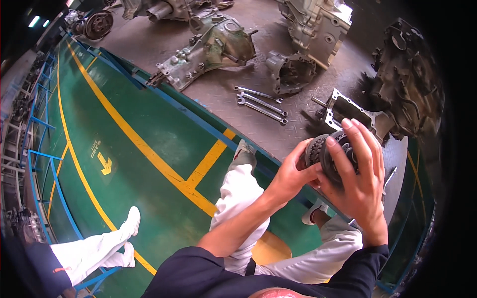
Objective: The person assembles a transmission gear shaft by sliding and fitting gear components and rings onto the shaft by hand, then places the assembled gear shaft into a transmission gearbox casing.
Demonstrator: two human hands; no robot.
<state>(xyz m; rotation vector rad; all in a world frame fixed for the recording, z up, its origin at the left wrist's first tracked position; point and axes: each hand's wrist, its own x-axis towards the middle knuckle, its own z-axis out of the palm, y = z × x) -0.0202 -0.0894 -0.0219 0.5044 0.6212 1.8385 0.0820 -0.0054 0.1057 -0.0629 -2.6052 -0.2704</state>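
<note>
Both my hands grip a dark round gear assembly [325, 158] above the near edge of the metal bench. My left hand [294, 171] wraps the toothed left side, thumb along its lower edge. My right hand [358, 171] lies over the right face with its fingers curled across a dark ring. The far side of the assembly is hidden by my fingers. Just beyond my hands sits an open metal housing frame [343, 107] with a rod sticking out on its left. Several combination wrenches [262, 107] lie side by side to the left of it.
On the bench [208, 107] stand a long gearbox housing [211, 52], a bell-shaped casing [293, 72], a tall pale casing [320, 30] and a dark engine block [410, 82]. Blue rails [59, 184] run along the left. A person's white-trousered legs [94, 246] show at lower left.
</note>
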